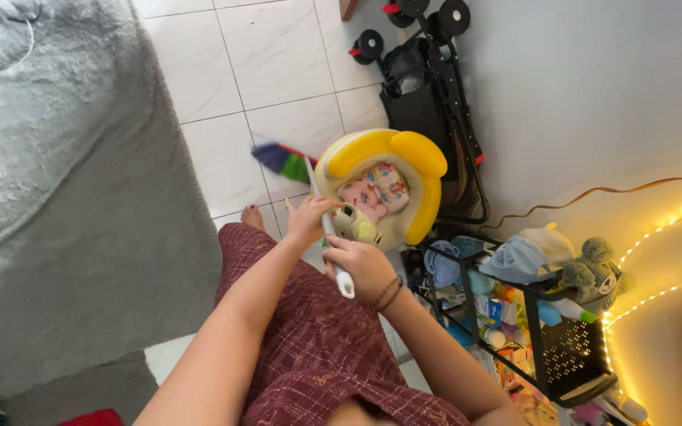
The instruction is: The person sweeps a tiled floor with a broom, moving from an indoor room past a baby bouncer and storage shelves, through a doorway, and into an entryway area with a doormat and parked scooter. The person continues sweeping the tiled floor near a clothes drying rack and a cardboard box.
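Duster (282,160), both hands' fingers closed around its white handle, beside black rack (570,355) crammed with bottles and cloths.

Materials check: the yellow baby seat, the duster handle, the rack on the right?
Baby seat: looks like inflated vinyl, glossy, puffy rounded tubes. Duster handle, held by both hands: likely smooth white plastic; its bristles are blurred. Rack: seems black-coated metal, thin tube frame with perforated side panel.

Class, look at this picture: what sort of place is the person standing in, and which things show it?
Probably a bedroom or nursery at home: a yellow baby seat on the tiled floor, a folded stroller, and a rack of baby things.
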